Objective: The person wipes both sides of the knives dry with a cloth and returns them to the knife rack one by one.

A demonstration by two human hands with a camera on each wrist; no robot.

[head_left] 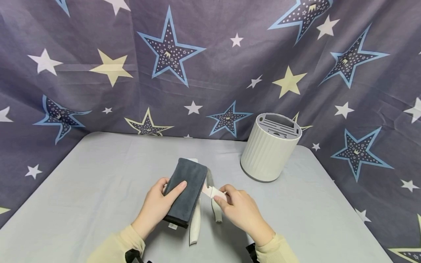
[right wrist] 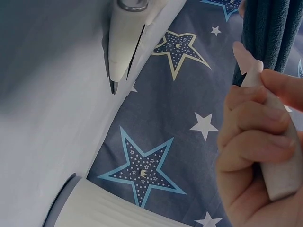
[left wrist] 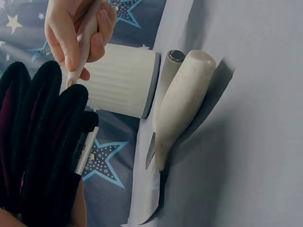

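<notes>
My left hand grips a folded dark grey cloth, thumb on top, above the table; thick fold layers show in the left wrist view. My right hand holds a white-handled tool with a pale pinkish head. That head is at the cloth's right edge; its exact kind is unclear, and I cannot tell whether it touches the cloth. Under and beside the cloth lie a knife with a thick white handle and a second knife with a grey blade. The cloth partly hides both knives.
A white ribbed knife block with a slotted grey top stands at the back right of the pale grey table. A star-patterned curtain hangs behind and along the sides. A small white tag sticks out below the cloth.
</notes>
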